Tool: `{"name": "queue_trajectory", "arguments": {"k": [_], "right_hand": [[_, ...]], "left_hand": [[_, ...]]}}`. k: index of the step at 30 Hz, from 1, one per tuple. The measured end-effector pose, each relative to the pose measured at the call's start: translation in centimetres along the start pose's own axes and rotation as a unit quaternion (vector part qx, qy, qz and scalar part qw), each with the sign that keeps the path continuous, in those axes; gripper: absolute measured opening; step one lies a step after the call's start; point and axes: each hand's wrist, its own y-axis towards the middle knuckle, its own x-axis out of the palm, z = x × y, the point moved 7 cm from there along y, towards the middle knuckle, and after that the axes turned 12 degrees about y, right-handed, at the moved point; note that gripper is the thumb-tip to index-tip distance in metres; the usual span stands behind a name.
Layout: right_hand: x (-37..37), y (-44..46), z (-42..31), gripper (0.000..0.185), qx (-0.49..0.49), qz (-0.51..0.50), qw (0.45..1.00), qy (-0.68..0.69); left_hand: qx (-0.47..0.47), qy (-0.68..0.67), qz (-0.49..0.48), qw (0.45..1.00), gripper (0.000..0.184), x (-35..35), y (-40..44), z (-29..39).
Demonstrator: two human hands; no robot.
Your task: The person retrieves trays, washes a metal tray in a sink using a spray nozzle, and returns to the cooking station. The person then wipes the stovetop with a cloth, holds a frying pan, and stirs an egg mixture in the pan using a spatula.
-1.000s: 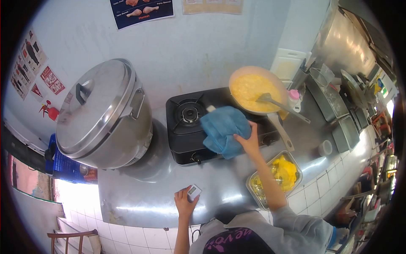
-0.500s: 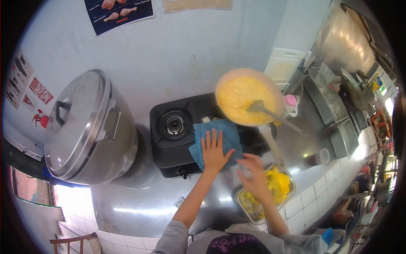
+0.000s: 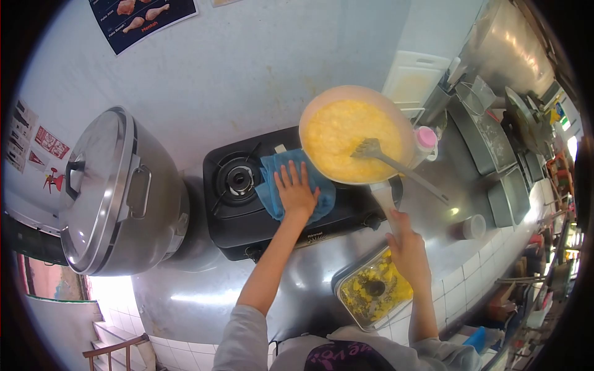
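My left hand (image 3: 297, 191) lies flat with fingers apart on a folded blue cloth (image 3: 323, 196), which rests on the middle of a black two-burner gas stove (image 3: 232, 230). Wrapped round the pale handle of a frying pan (image 3: 322, 99) is my right hand (image 3: 408, 250). The pan sits over the stove's right side and holds a yellow, bubbly mixture (image 3: 346, 130). A grey slotted spatula (image 3: 405, 168) leans in it, its handle sticking out over the rim. Below the right hand, a metal tray (image 3: 341, 290) contains yellow food and a dark round object.
At the left stands a large lidded metal pot (image 3: 154, 216). Right of the pan are a pink-capped bottle (image 3: 426, 137), a small cup (image 3: 473, 227) and metal containers (image 3: 510, 198). A white cutting board (image 3: 413, 80) leans against the wall. The steel counter's (image 3: 204, 309) front edge is near my body.
My right hand has moved from beside the cloth to the pan's handle and closed on it. My left hand stays flat on the cloth. The camera view has shifted slightly.
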Motion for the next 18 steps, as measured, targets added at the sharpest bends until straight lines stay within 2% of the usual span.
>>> {"name": "queue_trajectory", "arguments": {"k": [1, 8, 10, 12, 14, 18], "right_hand": [[0.1, -0.1, 0.1, 0.048, 0.023, -0.013, 1.0, -0.003], [0.0, 0.5, -0.5, 0.049, 0.002, -0.016, 1.0, -0.005], [0.2, 0.3, 0.0, 0.051, 0.053, -0.04, 0.998, -0.003], [0.2, 0.4, -0.1, 0.051, 0.051, -0.037, 0.998, 0.008], [0.1, 0.7, -0.4, 0.051, 0.042, -0.035, 0.998, 0.018], [0.4, 0.7, 0.3, 0.051, 0.086, -0.043, 0.995, 0.036]], "left_hand": [[0.0, 0.0, 0.001, 1.0, 0.071, 0.0, 1.2, -0.3], [0.016, 0.058, -0.012, 0.998, 0.072, 1.4, 8.4, -2.2], [0.001, 0.066, 0.007, 0.998, 0.071, 1.6, 10.0, -2.6], [-0.008, 0.069, 0.017, 0.997, 0.071, 2.3, 11.6, -2.9], [-0.036, 0.081, 0.086, 0.992, 0.071, 2.3, 13.0, -3.6], [-0.051, 0.059, 0.124, 0.989, 0.063, 1.6, 15.6, -4.4]]}}
